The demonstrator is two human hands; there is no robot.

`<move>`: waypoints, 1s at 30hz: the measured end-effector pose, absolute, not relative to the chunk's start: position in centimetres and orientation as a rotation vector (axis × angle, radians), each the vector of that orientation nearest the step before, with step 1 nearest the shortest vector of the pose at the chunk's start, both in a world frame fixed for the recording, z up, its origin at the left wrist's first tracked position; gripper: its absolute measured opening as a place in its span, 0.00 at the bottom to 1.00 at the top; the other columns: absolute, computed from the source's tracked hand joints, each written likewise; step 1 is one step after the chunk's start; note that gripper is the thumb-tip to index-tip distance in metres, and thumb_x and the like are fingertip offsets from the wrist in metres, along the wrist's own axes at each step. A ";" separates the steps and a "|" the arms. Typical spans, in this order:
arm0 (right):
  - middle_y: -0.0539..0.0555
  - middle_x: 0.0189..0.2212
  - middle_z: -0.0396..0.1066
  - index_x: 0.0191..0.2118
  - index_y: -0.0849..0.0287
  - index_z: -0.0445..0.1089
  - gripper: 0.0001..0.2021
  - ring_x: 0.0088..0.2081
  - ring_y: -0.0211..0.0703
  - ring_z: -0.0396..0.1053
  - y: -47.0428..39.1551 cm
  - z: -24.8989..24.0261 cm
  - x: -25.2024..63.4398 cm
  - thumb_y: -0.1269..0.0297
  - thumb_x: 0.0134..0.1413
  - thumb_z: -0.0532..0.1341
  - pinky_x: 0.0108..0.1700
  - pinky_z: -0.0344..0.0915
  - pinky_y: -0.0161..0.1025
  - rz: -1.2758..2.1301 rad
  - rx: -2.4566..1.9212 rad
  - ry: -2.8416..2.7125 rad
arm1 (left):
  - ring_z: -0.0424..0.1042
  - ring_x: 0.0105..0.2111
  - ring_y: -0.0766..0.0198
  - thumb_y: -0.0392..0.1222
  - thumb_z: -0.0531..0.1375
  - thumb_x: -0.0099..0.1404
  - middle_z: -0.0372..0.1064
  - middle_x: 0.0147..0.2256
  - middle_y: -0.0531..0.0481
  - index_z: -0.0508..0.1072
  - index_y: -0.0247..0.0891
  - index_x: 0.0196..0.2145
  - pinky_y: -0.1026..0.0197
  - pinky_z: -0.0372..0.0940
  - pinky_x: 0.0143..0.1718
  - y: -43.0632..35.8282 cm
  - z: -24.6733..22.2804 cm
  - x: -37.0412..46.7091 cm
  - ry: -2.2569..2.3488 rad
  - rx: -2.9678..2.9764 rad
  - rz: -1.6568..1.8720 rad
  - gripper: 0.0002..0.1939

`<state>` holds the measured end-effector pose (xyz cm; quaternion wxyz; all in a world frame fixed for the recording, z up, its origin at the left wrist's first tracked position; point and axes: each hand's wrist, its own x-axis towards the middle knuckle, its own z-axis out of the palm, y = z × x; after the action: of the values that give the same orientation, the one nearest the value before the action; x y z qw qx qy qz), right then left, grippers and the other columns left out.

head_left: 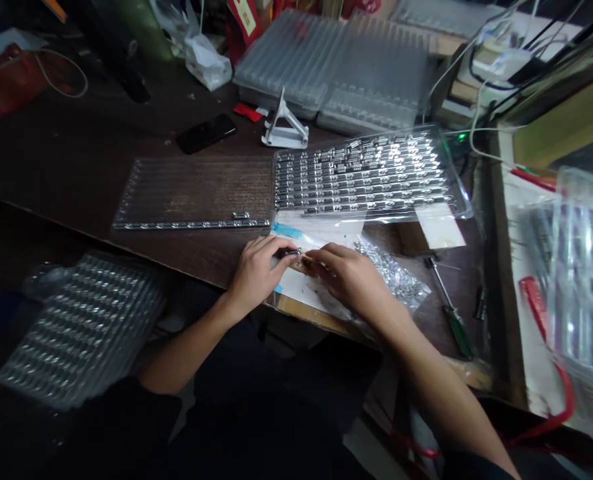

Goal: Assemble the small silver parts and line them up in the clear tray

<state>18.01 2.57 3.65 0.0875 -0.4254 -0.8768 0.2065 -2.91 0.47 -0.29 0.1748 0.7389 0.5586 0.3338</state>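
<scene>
Over the near edge of the table, my left hand (257, 268) pinches a D-sub connector (292, 251) between thumb and fingers. My right hand (349, 275) is closed just beside it, fingertips together near the connector; whatever they hold is too small to make out. Right of that hand lies a plastic bag of small shiny metal parts (393, 273). Behind my hands, a clear ribbed tray (463, 200) is filled with rows of connectors. Left of it, another clear tray (196, 187) carries one row along its front edge and a loose connector (241, 215).
A green-handled screwdriver (449, 307) lies at the right. Toward the back are a black phone (206, 133), a white stand (285, 127) and stacked clear trays (291, 60). More filled trays (81, 327) are stacked low at the left. Cables (473, 127) run along the right.
</scene>
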 end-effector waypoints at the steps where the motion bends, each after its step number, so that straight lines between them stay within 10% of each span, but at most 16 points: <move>1: 0.56 0.40 0.75 0.48 0.60 0.76 0.11 0.38 0.43 0.72 2.7 4.1 18.7 0.65 0.67 0.57 0.38 0.63 0.36 0.646 -1.317 -2.586 | 0.74 0.43 0.58 0.38 0.63 0.67 0.77 0.40 0.51 0.75 0.41 0.40 0.58 0.63 0.46 0.6 -0.1 -2.7 1.553 2.092 0.974 0.04; 30: 0.55 0.36 0.78 0.39 0.59 0.75 0.08 0.35 0.43 0.74 3.4 4.7 22.2 0.69 0.63 0.58 0.39 0.65 0.38 0.832 -1.391 -2.414 | 0.74 0.40 0.56 0.39 0.66 0.64 0.79 0.35 0.51 0.77 0.41 0.33 0.53 0.63 0.46 1.2 -0.3 0.0 1.445 2.090 0.864 0.02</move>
<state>22.21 3.42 4.67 0.1165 -0.4750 -0.8246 0.2842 0.03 1.17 -0.28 0.2267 0.7584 0.5244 0.3136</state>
